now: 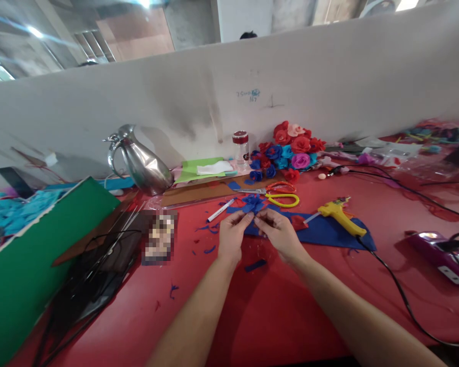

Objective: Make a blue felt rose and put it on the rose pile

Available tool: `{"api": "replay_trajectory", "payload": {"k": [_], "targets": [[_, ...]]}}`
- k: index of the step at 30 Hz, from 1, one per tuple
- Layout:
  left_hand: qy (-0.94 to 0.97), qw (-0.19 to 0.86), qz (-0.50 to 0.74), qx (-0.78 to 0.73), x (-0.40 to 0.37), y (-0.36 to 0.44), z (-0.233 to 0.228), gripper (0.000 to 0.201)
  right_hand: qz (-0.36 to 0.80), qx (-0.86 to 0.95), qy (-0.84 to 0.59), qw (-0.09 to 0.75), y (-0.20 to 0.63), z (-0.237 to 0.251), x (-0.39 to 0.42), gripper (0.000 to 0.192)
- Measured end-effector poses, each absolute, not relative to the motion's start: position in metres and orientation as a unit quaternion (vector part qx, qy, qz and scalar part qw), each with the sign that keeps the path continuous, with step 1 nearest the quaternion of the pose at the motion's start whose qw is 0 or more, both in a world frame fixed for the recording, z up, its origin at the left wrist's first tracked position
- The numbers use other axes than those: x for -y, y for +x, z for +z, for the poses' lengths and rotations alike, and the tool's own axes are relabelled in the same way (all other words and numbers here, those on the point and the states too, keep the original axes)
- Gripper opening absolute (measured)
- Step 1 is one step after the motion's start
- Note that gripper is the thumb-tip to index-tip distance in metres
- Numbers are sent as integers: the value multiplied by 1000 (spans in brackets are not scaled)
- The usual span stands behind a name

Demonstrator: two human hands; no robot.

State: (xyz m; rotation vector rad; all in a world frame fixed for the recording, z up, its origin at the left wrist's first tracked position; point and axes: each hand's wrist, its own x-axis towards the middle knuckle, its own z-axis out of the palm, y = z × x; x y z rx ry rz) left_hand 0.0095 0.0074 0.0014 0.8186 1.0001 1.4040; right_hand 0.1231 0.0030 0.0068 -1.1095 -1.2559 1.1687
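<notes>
and here the blue piece [253,201] is being pinched at its base, fingertips of left hand [232,233] and right hand [276,228] brought close together, frills turned away from the wrists! below, a blue strip [255,265] is seen on the red surface [268,311]; to the left, blue scraps [209,250] are scattered. just beyond, a pen [221,210] and scissors [283,199] are laid, the blades spread slightly. to the right, a yellow glue gun [338,216] is rested on blue fabric [325,235], its nozzle pointed toward a red piece [300,223]. farther back, flowers [290,148] are heaped beside a jar [241,148], and a steel jug [143,165] is stood off left, by the wall [168,102].
</notes>
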Motion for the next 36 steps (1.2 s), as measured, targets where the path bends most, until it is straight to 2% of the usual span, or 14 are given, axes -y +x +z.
{"api": "replay_trajectory", "payload": {"k": [12,36], "targets": [[392,575,595,-402,-8,9,1,16,415,564,-476,532,124,1,-3,18],[379,586,594,-399,-8,11,0,22,424,558,-481,527,123,2,-4,18]]}}
